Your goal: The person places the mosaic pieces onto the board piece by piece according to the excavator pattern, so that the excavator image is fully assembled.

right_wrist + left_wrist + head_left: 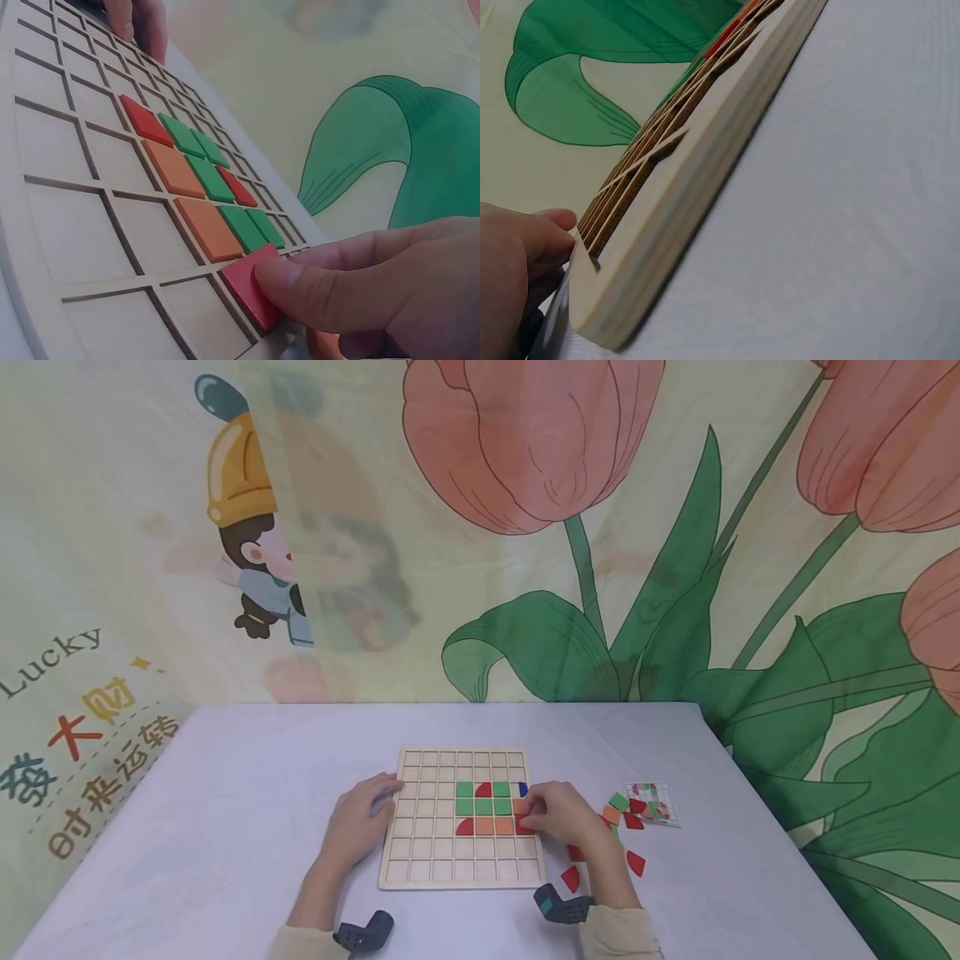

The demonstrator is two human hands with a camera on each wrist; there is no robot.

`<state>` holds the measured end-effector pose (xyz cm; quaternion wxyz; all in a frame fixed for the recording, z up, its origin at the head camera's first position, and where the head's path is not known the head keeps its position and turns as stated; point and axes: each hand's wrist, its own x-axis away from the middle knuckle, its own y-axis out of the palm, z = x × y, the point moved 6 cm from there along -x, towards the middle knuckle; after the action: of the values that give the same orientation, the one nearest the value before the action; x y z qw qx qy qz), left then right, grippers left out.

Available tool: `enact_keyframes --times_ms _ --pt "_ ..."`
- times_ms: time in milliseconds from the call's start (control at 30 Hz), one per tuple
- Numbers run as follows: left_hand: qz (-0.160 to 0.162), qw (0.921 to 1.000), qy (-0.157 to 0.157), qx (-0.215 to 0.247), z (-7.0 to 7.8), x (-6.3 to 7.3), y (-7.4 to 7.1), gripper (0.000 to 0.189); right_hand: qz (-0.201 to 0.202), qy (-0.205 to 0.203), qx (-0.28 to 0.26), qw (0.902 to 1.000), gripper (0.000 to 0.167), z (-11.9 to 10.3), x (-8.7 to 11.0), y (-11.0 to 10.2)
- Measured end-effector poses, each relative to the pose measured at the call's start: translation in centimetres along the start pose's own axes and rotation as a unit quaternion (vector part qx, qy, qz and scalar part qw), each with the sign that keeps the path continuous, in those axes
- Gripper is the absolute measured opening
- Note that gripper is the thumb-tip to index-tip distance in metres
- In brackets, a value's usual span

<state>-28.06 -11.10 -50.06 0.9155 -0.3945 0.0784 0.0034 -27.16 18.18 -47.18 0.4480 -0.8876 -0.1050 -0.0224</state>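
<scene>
A wooden grid board lies on the table, with green, orange and red tiles in several of its squares. My left hand is at the board's left edge, fingertips touching its rim; the left wrist view shows the fingers at a corner. At the right edge my right hand pinches a red tile between thumb and fingers, over a square beside an orange tile. Part of a blue piece shows just above that hand. The fingers cover part of the right-hand column.
Loose red, green and orange tiles lie right of the board, among them a red piece and a green tile. A colored pattern card lies beyond them. Both wrists wear dark devices. A printed curtain hangs behind the table.
</scene>
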Motion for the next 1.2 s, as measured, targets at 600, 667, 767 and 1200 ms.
enact_keyframes --times_ms 600,667,767,1200 --pt "0.006 1.0000 0.008 0.002 -0.1 0.0 0.0 0.032 0.035 0.005 0.097 0.9946 0.018 -0.6 -0.2 0.5" --pt "0.005 1.0000 0.006 0.000 -0.2 0.0 0.0 0.032 0.032 0.003 0.076 0.9966 0.016 -0.5 -0.1 0.2" --pt "0.006 1.0000 0.005 -0.001 -0.2 0.0 0.1 0.032 0.032 0.019 0.036 0.9986 0.010 0.5 0.4 -1.1" --pt "0.003 1.0000 0.004 -0.002 0.1 0.1 0.0 0.032 0.029 0.150 0.027 0.9879 0.037 7.9 3.9 -6.3"
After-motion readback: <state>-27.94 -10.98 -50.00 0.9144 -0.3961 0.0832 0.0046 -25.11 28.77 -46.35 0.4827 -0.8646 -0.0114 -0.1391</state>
